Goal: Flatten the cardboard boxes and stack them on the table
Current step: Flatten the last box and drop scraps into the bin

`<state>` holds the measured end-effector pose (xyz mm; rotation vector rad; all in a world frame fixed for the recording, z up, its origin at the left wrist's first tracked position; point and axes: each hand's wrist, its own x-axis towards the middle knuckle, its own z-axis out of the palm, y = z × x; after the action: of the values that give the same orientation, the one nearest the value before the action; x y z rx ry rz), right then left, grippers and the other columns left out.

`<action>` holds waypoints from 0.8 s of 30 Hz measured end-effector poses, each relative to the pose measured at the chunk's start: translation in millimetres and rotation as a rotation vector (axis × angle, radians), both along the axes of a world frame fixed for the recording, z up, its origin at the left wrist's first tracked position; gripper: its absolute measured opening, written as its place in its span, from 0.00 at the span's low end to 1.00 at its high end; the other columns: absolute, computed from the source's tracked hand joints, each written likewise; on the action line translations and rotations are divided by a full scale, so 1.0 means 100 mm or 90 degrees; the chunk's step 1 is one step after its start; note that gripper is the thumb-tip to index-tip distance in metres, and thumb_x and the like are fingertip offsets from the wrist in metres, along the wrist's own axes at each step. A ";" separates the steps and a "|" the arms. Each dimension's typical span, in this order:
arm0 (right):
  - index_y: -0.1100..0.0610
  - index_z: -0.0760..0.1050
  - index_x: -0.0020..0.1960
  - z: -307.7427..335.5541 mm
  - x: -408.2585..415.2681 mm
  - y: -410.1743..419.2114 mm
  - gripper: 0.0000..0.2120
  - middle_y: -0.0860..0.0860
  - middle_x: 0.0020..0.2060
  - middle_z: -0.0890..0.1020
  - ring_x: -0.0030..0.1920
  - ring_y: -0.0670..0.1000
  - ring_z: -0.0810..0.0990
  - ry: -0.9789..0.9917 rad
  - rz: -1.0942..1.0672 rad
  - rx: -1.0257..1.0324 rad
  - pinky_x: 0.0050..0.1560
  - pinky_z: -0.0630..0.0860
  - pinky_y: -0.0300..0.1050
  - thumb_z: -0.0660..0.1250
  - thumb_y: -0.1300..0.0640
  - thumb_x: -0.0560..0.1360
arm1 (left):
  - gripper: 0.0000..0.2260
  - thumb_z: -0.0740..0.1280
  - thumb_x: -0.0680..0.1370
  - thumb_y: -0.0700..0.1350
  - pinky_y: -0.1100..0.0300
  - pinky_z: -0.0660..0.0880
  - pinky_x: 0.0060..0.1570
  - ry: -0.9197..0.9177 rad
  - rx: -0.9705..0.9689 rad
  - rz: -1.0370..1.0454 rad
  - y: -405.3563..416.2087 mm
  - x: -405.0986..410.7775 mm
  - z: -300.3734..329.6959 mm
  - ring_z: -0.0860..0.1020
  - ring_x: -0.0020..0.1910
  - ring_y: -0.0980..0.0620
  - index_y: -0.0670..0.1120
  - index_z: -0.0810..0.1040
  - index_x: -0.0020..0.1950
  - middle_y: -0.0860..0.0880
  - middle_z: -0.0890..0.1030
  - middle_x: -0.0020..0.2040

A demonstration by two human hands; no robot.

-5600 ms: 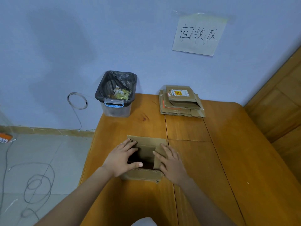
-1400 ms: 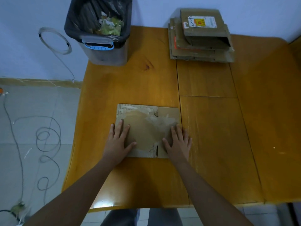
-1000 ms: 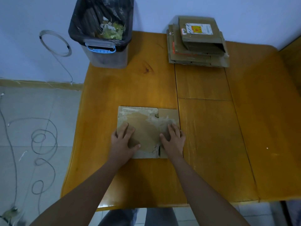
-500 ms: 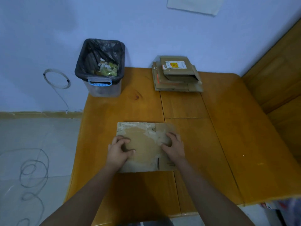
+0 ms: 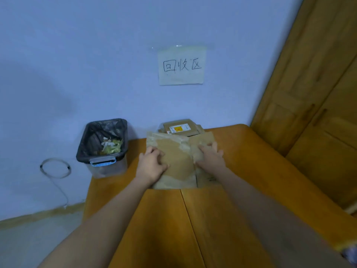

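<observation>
Above the wooden table (image 5: 251,171), one flattened box (image 5: 178,161) was held up before the stack (image 5: 181,128), gripped by two hands: left hand (image 5: 151,167) with fingers curled over its face, right hand (image 5: 210,156) likewise.

A plain room in a home is serving as a recycling corner. A handwritten paper sign (image 5: 181,65) is hanging taped on the far blue wall, a lined waste bin (image 5: 103,146) is standing at the far left of a wooden table (image 5: 251,171), and wooden panelled doors (image 5: 318,93) are rising at right.
</observation>
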<state>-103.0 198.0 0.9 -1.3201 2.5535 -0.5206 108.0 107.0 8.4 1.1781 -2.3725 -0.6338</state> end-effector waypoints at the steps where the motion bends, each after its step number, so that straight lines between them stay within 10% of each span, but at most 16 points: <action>1: 0.41 0.60 0.72 0.10 -0.10 -0.03 0.30 0.51 0.70 0.54 0.62 0.61 0.61 0.019 0.001 0.001 0.56 0.69 0.52 0.66 0.47 0.73 | 0.19 0.73 0.73 0.51 0.58 0.63 0.54 -0.011 -0.021 -0.003 -0.01 -0.13 0.10 0.69 0.56 0.42 0.47 0.76 0.62 0.50 0.70 0.61; 24: 0.50 0.58 0.75 1.13 -2.51 -1.09 0.32 0.53 0.73 0.54 0.66 0.63 0.62 0.084 0.182 0.027 0.56 0.68 0.51 0.64 0.42 0.75 | 0.24 0.64 0.78 0.58 0.52 0.65 0.62 -0.104 -0.014 0.167 -0.57 -2.35 0.99 0.64 0.62 0.42 0.48 0.72 0.70 0.51 0.66 0.68</action>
<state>-354.2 88.9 114.0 -1.7183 2.3981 -0.3331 -127.3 50.3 107.5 1.5504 -2.2894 -0.4374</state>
